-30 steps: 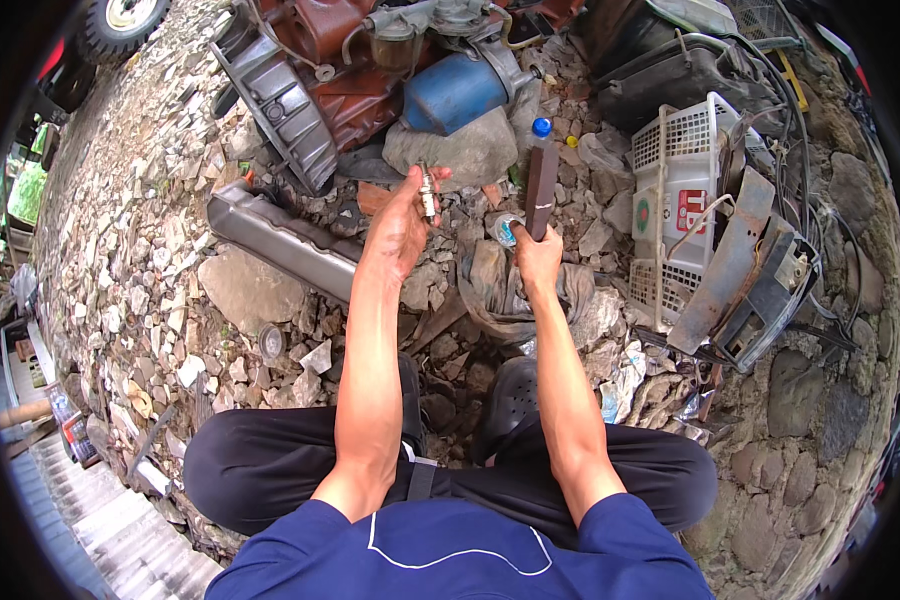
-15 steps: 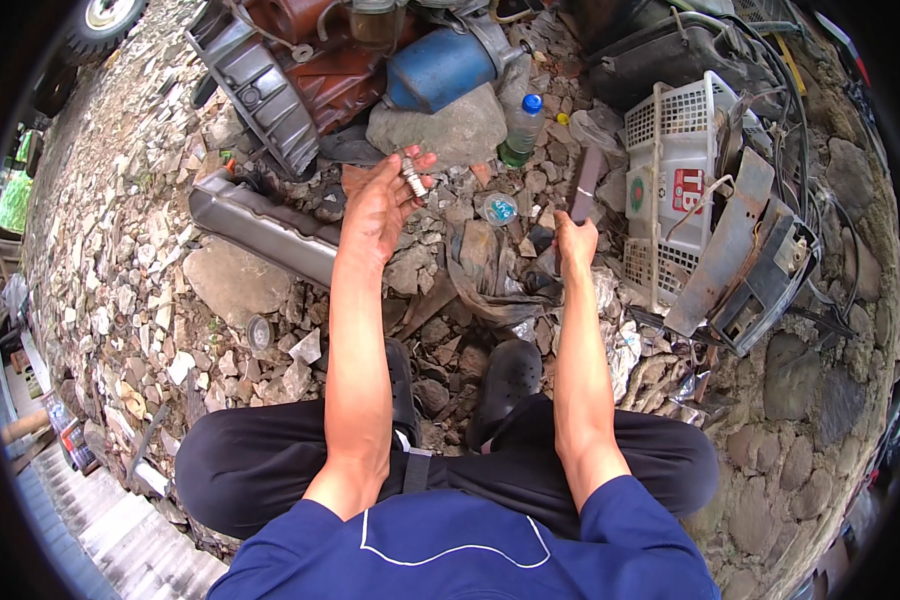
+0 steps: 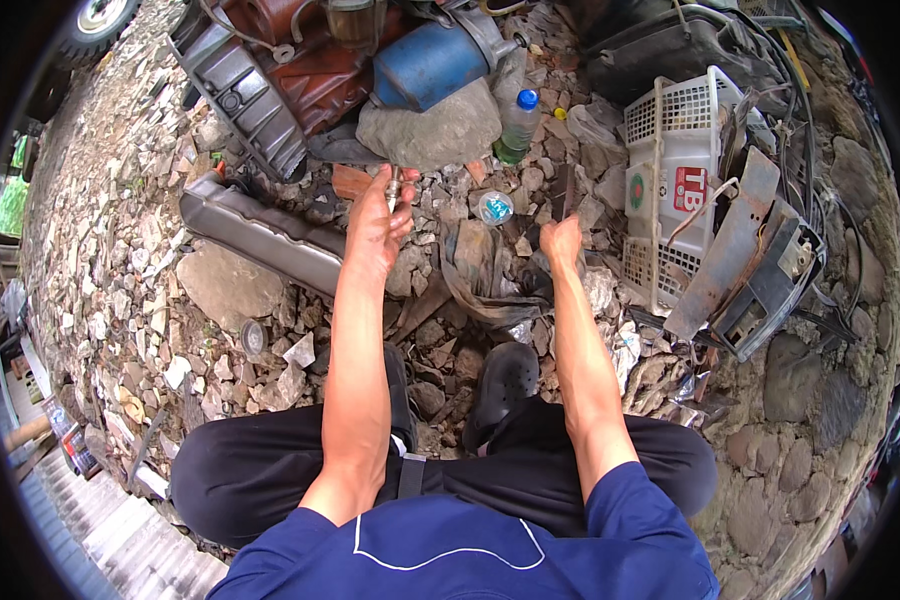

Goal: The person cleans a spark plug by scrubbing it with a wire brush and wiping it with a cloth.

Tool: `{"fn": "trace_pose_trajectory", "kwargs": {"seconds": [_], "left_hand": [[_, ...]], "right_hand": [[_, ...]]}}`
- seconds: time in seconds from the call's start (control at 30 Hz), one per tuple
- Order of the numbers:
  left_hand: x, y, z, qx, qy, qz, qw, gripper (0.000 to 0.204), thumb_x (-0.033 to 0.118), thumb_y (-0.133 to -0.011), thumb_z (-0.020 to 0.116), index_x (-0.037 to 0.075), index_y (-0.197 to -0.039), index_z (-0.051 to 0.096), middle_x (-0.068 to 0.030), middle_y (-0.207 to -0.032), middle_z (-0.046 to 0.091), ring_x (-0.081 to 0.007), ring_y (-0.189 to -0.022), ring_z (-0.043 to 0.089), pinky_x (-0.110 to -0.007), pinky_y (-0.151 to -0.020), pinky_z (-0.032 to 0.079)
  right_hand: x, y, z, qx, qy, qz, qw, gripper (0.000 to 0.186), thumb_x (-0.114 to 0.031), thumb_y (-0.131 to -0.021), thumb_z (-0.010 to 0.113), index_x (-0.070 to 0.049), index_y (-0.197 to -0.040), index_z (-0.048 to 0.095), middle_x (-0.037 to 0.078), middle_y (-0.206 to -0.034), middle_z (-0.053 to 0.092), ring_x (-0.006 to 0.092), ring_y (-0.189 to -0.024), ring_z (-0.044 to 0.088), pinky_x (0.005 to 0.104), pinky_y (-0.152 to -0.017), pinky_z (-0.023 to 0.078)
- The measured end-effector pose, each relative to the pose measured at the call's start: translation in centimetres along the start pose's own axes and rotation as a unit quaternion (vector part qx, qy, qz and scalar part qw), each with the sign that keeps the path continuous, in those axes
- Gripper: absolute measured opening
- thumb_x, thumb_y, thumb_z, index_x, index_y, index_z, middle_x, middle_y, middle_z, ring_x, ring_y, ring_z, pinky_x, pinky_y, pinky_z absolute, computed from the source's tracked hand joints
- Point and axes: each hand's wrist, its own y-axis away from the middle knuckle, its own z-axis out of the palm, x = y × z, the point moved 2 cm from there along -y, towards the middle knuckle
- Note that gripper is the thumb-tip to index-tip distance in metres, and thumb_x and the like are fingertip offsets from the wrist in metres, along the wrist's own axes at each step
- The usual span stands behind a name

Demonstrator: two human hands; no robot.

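Well apart, the left hand (image 3: 375, 228) grips a small silvery metal spark plug (image 3: 394, 189); the right hand (image 3: 561, 241) clasps a dark oblong bar (image 3: 564, 188).

Shiny metal spark plug (image 3: 394, 189), rough rock (image 3: 430, 128)

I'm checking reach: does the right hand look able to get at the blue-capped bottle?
Probably yes: only stones show between the right hand and the bottle, but that hand holds a dark bar.

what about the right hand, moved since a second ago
Yes: the right hand shifted rightward relative to the blue-capped bottle, closer to the white crate.
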Motion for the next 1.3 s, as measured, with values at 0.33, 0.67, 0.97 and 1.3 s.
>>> {"fn": "trace_pose_trajectory", "kwargs": {"seconds": [0.33, 0.67, 0.97, 1.3], "left_hand": [[0.0, 0.5, 1.5, 0.021, -0.033, -0.028, 0.999, 0.029, 0.033, -0.099, 0.043, 0.008, -0.087, 0.050, 0.0015, -0.055, 0.043, -0.0056, -0.037, 0.022, -0.023, -0.037, 0.016], [1.2, 1.6, 3.8, -0.156, 0.017, -0.043, 0.987, 0.033, 0.037, -0.092, 0.044, 0.006, -0.087, 0.054, 0.0015, -0.069, 0.049, -0.0030, -0.037, 0.023, -0.021, -0.038, 0.018], [1.6, 1.0, 3.5, -0.101, -0.046, 0.022, 0.994, 0.033, 0.027, -0.094, 0.047, 0.000, -0.106, 0.061, 0.0025, -0.075, 0.053, -0.0056, -0.054, 0.040, -0.021, -0.052, 0.031], [-0.6, -3.2, 1.6, 0.024, -0.015, 0.077, 0.997, 0.025, 0.017, -0.096, 0.052, 0.001, -0.114, 0.061, -0.0055, -0.094, 0.066, -0.0112, -0.074, 0.058, -0.024, -0.064, 0.044]], "right_hand": [[-3.7, -1.0, 0.3, 0.009, 0.067, -0.048, 0.997, 0.068, -0.022, -0.076, 0.060, 0.005, -0.133, 0.037, 0.027, -0.131, 0.044, 0.0419, -0.124, 0.041, 0.0494, -0.101, 0.036], [-12.7, -6.5, 1.8, -0.067, 0.025, -0.185, 0.980, 0.101, -0.042, -0.061, 0.083, -0.002, -0.138, 0.031, 0.025, -0.136, 0.042, 0.0402, -0.127, 0.038, 0.0466, -0.105, 0.034], [-12.1, -5.7, 1.7, 0.018, -0.236, -0.274, 0.932, 0.066, -0.033, -0.071, 0.075, 0.000, -0.119, 0.044, 0.022, -0.107, 0.062, 0.0347, -0.100, 0.061, 0.0421, -0.087, 0.046], [-15.9, 1.5, -7.1, -0.190, -0.182, -0.361, 0.895, 0.079, -0.036, -0.066, 0.074, -0.001, -0.128, 0.040, 0.019, -0.111, 0.061, 0.0295, -0.099, 0.061, 0.0402, -0.088, 0.048]]}}
